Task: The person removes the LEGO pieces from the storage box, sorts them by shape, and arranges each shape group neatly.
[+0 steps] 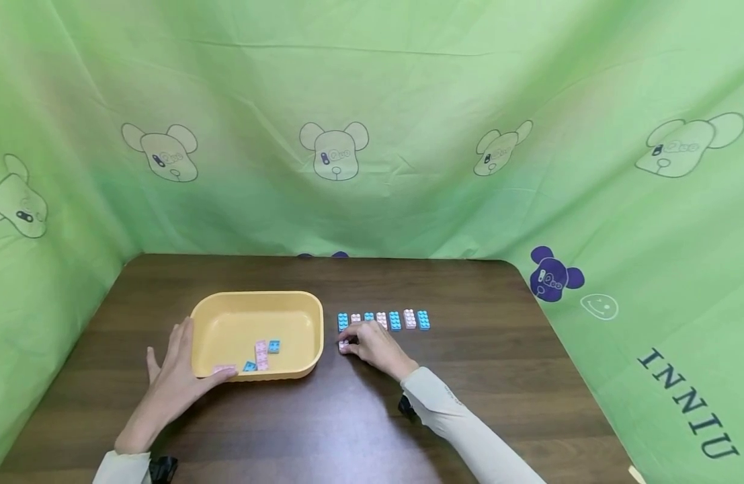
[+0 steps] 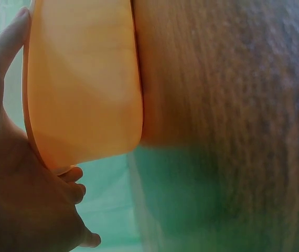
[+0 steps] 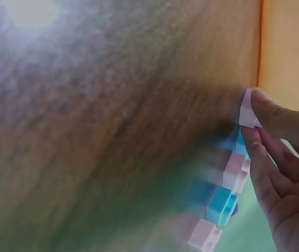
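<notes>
My right hand (image 1: 374, 344) pinches a pale pink toy building brick (image 1: 343, 347) between thumb and fingers, low over the table just right of the yellow tray (image 1: 316, 336). In the right wrist view the brick (image 3: 247, 108) shows at the thumb tip. Beyond that hand runs a row of alternating blue and pink bricks, with a blue brick (image 1: 423, 320) at its right end; the hand partly covers the row. My left hand (image 1: 173, 383) rests against the tray's near left corner, fingers spread straight along its left side, thumb on the near rim (image 2: 28, 100).
Inside the tray lie several loose bricks, among them a pink brick (image 1: 261, 355) and a blue brick (image 1: 274, 346). Brown wooden table (image 1: 468, 296) extends around the tray and row. A green printed curtain (image 1: 402, 215) hangs along the back and sides.
</notes>
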Motion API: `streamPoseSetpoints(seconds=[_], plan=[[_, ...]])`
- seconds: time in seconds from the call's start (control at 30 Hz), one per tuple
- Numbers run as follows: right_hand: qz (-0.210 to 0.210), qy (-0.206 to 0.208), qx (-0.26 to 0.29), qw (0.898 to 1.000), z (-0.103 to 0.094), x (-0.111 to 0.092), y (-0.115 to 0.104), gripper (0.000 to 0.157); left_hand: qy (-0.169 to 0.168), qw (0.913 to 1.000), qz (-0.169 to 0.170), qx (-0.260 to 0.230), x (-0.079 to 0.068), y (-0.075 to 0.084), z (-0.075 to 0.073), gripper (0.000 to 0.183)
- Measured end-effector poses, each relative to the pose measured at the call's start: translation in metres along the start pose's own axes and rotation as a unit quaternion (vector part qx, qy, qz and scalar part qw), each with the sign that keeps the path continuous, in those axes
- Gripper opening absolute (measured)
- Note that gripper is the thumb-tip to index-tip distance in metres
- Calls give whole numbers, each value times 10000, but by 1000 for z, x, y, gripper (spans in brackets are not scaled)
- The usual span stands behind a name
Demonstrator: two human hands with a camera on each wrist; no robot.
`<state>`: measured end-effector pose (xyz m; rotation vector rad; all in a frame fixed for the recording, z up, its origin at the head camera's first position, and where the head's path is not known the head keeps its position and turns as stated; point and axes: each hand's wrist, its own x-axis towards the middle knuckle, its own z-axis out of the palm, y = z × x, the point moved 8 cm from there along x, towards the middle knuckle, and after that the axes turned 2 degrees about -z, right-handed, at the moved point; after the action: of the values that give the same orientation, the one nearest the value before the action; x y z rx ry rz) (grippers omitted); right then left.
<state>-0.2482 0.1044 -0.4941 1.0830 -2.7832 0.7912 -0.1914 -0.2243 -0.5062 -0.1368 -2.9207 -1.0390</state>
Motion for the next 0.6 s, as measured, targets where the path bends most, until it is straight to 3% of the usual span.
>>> streamPoseSetpoints(seconds=[0.6], plan=[[-179,217,-464,9985,-1,-4,-2,17,8,10000,29,-24,1,-1,0,135]])
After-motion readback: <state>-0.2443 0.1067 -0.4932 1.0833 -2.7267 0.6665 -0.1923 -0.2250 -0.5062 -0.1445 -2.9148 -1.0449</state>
